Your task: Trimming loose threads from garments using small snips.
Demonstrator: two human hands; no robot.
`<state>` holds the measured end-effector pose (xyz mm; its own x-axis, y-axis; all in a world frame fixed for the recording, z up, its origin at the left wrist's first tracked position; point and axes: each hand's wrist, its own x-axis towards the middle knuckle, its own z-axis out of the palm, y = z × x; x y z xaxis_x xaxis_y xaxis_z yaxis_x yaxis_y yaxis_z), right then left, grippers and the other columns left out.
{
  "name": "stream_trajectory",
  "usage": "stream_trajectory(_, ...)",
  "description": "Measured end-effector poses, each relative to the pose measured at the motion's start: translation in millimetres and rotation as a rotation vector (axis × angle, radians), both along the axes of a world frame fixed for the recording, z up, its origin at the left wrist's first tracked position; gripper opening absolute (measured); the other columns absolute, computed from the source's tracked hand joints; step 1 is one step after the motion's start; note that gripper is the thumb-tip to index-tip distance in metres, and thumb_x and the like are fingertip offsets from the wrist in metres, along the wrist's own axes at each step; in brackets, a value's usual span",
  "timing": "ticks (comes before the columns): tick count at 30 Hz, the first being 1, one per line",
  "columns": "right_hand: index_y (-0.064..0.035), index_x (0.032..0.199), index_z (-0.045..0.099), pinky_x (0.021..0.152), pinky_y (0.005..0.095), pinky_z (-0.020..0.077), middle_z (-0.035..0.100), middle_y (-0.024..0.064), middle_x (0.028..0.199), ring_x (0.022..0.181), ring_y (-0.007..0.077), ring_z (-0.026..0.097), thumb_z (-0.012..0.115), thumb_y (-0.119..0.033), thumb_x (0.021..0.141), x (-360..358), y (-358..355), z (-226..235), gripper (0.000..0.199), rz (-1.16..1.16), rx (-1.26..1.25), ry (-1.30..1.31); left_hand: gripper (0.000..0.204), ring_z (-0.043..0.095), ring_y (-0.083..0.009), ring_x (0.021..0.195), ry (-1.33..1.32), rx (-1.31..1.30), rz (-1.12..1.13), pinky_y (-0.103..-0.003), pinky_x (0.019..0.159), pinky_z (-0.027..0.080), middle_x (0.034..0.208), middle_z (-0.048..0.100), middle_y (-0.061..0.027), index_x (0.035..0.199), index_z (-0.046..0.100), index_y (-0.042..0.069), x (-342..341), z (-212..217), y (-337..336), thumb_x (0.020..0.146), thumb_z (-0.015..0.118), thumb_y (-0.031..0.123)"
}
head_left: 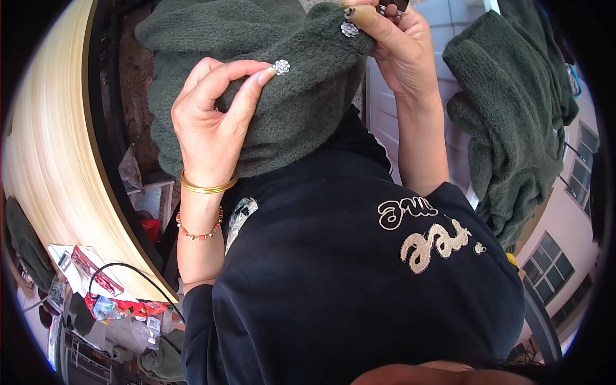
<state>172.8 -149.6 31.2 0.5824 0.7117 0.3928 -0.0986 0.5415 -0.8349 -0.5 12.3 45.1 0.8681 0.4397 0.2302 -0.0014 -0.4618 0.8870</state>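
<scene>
A dark green fuzzy knit garment lies bunched across my lap and in front of me. My left hand is closed, with thumb and forefinger pinching a sparkling, flower-shaped rhinestone button at the knit's surface. A second rhinestone button sits on the garment's edge, close to the thumb of my right hand. That hand is closed on the knit edge. A tan cover wraps its thumb tip. By its fingers, at the top rim, is a dark object, cut off and too partial to name.
More green knit garments hang over a pale grey bin at my right. A light wood tabletop curves along the left. Papers, a black cable and red packaging lie at lower left.
</scene>
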Motion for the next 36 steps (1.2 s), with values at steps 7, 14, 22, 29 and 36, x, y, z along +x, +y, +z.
stream_trajectory(7, -0.0042, 0.094, 0.067, 0.054, 0.0168, 0.0359, 0.064, -0.0024, 0.076, 0.062, 0.0025, 0.053, 0.073, -0.015, 0.084, -15, -16, 28, 0.016, -0.200, -0.609, 0.288, 0.009, 0.052, -0.0065, 0.077, -0.076, -0.293, -0.022, -0.018, 0.070, 0.041, 0.091, 0.059, -0.0025, 0.092, 0.068, 0.001, -5, -6, 5, 0.083, 0.070, 0.004)
stream_trajectory(14, -0.0022, 0.106, 0.064, 0.062, 0.0176, 0.0405, 0.062, -0.0031, 0.083, 0.068, 0.0033, 0.053, 0.068, -0.011, 0.088, -20, -9, 14, 0.021, -0.314, -0.600, 0.131, 0.008, 0.052, -0.0054, 0.092, -0.058, -0.497, -0.079, -0.019, 0.076, 0.043, 0.109, 0.056, -0.0037, 0.096, 0.064, 0.002, -6, -1, 4, 0.088, 0.065, 0.004)
stream_trajectory(22, -0.0061, 0.123, 0.060, 0.066, 0.0180, 0.0387, 0.056, -0.0012, 0.092, 0.075, 0.0051, 0.049, 0.062, -0.012, 0.090, -37, -8, 20, 0.034, -0.300, -0.693, -0.563, 0.007, 0.054, -0.0067, 0.091, -0.112, -0.588, -0.043, -0.020, 0.081, 0.043, 0.104, 0.061, -0.0040, 0.098, 0.061, 0.001, -8, -9, 1, 0.092, 0.061, 0.006)
stream_trajectory(29, -0.0067, 0.124, 0.060, 0.062, 0.0176, 0.0342, 0.048, -0.0044, 0.086, 0.071, 0.0026, 0.041, 0.065, -0.014, 0.090, -57, -2, 6, 0.035, -0.178, -0.696, -0.379, 0.009, 0.058, -0.0092, 0.096, -0.109, -0.695, 0.021, -0.022, 0.088, 0.044, 0.102, 0.064, -0.0051, 0.102, 0.060, 0.002, -11, -13, 4, 0.094, 0.058, 0.006)
stream_trajectory(36, -0.0040, 0.125, 0.059, 0.057, 0.0168, 0.0314, 0.047, -0.0060, 0.079, 0.066, 0.0007, 0.038, 0.065, -0.010, 0.088, -61, 1, 7, 0.038, -0.083, -0.796, -0.330, 0.010, 0.058, -0.0071, 0.094, -0.076, -0.732, 0.041, -0.019, 0.077, 0.041, 0.101, 0.065, -0.0035, 0.103, 0.059, 0.006, -20, -15, 7, 0.096, 0.055, 0.013)
